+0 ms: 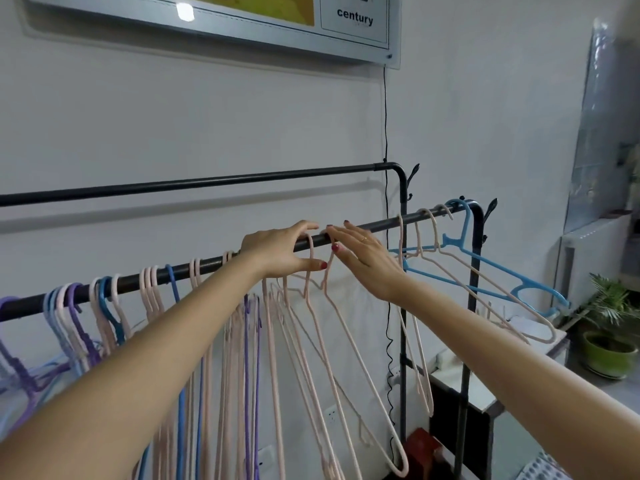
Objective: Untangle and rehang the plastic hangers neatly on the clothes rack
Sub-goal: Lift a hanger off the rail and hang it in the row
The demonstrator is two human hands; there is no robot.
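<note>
Both forearms extend toward the front rail (381,224). Left hand (277,252) curls over the rail, thumb beneath, beside a pink hanger hook (310,242). Right hand (363,258) lies relaxed, fingers straight, touching the next hook (331,241). Most hangers hang; leftward clusters (69,306) remain bunched, and the rear rail (207,183) carries none.

Both hands at the front rail (377,226) of the black rack. Left hand (277,251) has fingers over the rail, thumb under, by a pink hanger (346,327) hook. Right hand (363,254) flat, fingers straight, touching the rail just beside it. Blue hanger (485,271) hangs tilted near the right end.
</note>
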